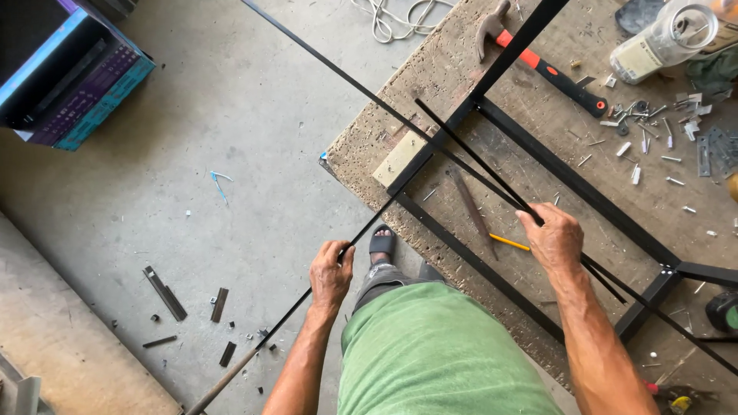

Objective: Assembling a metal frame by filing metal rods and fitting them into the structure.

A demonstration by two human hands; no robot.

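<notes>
Left hand (331, 270) closed around thin black rod (367, 227), off bench edge, above concrete floor (231, 115). Right hand (552, 237) pressed down on second thin black rod (469, 157), fingers curled over it, atop black metal frame (538, 154) lying on worn wooden bench (438, 69). Hands well apart. Clear jar with pale label (659, 42) stood at bench's far right corner. Blue and purple box (73, 77) sat on floor, upper left. Red-handled hammer (542, 65) lay near jar.
</notes>
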